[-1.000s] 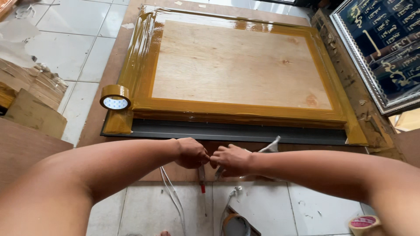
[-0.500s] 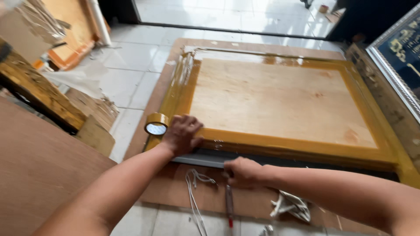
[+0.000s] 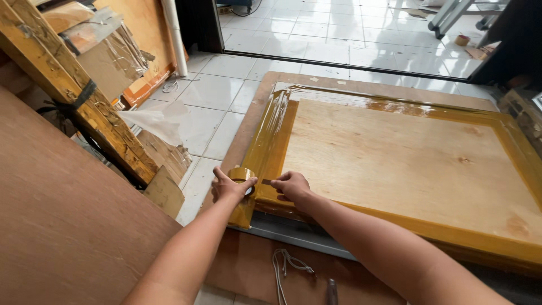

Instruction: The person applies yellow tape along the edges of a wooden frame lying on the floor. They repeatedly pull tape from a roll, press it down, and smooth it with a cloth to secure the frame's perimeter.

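The left hand (image 3: 230,188) closes its grip around a roll of brown tape (image 3: 241,175), fingers curled over the outer ring and thumb stretched toward the right. The roll stands at the near left corner of a large framed panel (image 3: 406,152), touching the panel's tape-wrapped border just where the left edge meets the near edge. The right hand (image 3: 292,186) lies just beside it on the near border, fingers folded and pinching a short strip of tape (image 3: 266,182) drawn out between roll and hand; its grip is closed on that strip. The two hands are near each other, with the roll to the left of the right hand.

The panel's middle is bare plywood, its border glossy with amber tape, and it lies flat on a wider brown board (image 3: 248,113) on the tiled floor (image 3: 209,96). A grey strip (image 3: 293,236) shows beneath the panel's near edge. Loose white cord (image 3: 285,265) lies on the board near the forearms. To the left stand a large brown sheet (image 3: 62,226) and stacked wooden frames (image 3: 73,96).
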